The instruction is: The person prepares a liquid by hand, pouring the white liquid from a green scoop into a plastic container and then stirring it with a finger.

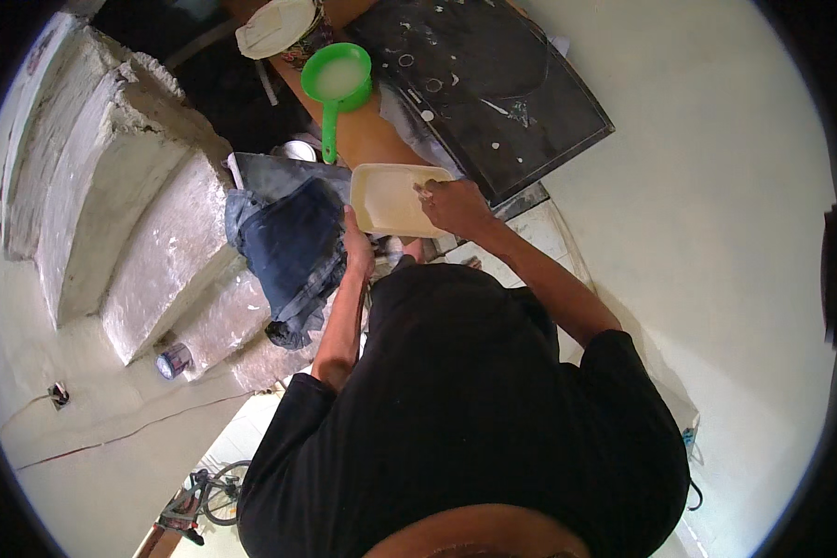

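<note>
A pale cream rectangular tray (386, 195) is held out in front of my black shirt. My left hand (356, 244) grips its near left edge. My right hand (454, 205) is pressed on the tray's right side, fingers curled against its inner surface; I cannot tell whether it holds a small thing. Beyond the tray a green plastic ladle-shaped scoop (337, 82) filled with whitish liquid rests on a brown surface.
A dark slab (493, 84) speckled with white spots lies at the upper right. Blue denim cloth (293, 246) hangs to the left of the tray. Rough concrete steps (112, 205) rise on the left. A cream lidded container (274, 26) sits at the top. A bicycle (205, 498) shows low left.
</note>
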The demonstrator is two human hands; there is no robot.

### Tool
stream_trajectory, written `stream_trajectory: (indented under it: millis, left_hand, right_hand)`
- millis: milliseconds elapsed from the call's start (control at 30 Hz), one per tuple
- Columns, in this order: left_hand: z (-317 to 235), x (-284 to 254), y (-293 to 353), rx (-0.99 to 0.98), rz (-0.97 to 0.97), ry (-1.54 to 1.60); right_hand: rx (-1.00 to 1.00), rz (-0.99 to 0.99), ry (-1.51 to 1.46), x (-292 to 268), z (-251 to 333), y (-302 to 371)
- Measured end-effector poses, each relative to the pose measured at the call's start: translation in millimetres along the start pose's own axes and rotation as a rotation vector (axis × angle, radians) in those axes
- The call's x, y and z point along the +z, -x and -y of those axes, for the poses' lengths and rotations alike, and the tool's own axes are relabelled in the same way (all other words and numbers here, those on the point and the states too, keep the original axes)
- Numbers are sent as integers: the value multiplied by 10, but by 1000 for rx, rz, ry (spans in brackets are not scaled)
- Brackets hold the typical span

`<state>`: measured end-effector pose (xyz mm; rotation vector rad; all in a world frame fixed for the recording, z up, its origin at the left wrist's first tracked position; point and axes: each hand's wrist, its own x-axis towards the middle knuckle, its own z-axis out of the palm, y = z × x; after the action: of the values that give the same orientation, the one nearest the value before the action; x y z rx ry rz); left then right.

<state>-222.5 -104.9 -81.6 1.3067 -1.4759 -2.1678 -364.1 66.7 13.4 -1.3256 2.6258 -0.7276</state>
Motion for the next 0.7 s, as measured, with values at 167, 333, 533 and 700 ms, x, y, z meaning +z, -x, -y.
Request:
stream_trajectory:
  millis: [167,333,533,700]
  left_hand:
    - [-62,48,76,-39,26,120]
    - [-141,82,93,-15,-76,27]
    - [-258,62,171,-142,13,-11]
    - [-275,110,205,-83,54,101]
  right_hand:
    - [35,-18,-35,-12,69,146]
    - [-30,-152,-125,100,96,170]
    - [136,-62,-190,263,275,44]
    - [143,-99,-279,456,343,-200]
